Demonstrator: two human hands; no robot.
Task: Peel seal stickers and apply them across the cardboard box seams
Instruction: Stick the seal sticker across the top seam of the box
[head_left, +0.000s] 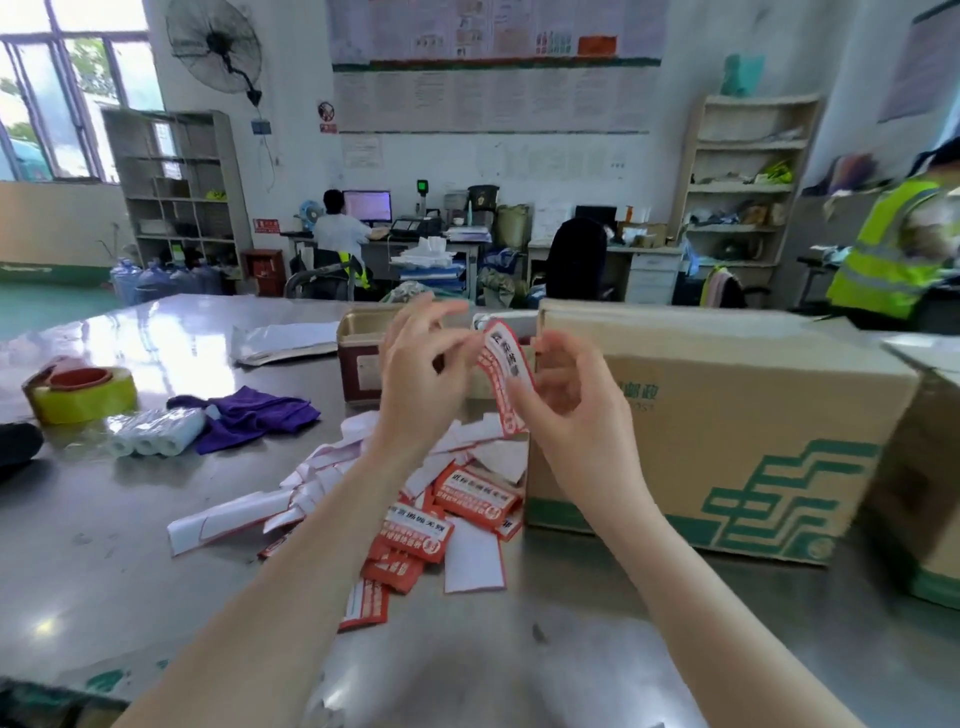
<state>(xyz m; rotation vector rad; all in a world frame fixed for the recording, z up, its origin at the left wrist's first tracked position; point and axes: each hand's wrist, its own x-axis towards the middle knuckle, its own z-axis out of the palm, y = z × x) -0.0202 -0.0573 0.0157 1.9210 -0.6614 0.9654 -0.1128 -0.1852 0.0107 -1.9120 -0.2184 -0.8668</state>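
Note:
I hold a red-and-white seal sticker (506, 374) up in front of me, above the metal table (156, 545). My left hand (421, 379) pinches its upper left edge with fingertips. My right hand (566, 395) grips its right side and lower end. The sticker curls between the two hands. Below them lies a pile of red seal stickers (415, 535) mixed with white backing strips (234, 514). A large cardboard box with green print (727, 431) stands just right of my hands, its top level with the sticker.
A yellow tape roll (83, 395), a pack of white rolls (156, 431) and a purple cloth (249, 415) lie at the left. A small dark red box (363, 364) stands behind my hands. Another carton (930, 493) is at the far right. People work in the background.

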